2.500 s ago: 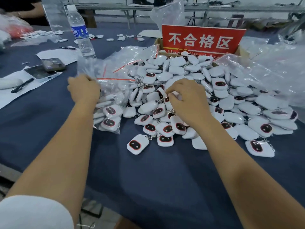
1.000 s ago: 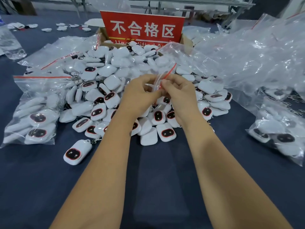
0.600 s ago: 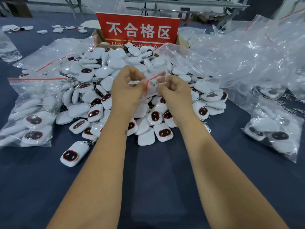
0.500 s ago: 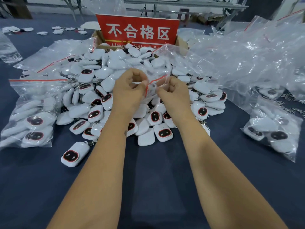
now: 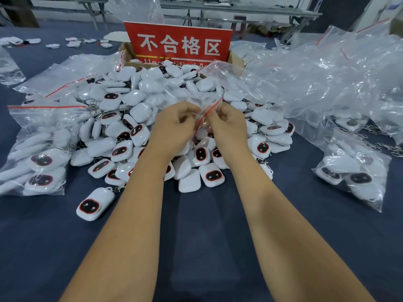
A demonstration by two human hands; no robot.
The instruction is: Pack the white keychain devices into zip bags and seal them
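Both hands, left hand [image 5: 174, 127] and right hand [image 5: 227, 125], pinch empty zip bag [image 5: 205, 99] mouth between them; device pile [image 5: 139, 101] beneath.

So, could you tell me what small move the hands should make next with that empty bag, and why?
Probably pull the zip bag's red-striped mouth apart. Both the left hand and right hand pinch its top edge above the pile of white keychain devices, and the bag looks empty, so it needs opening before any device goes in.

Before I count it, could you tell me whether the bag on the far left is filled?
Filled: white devices show through the bag.
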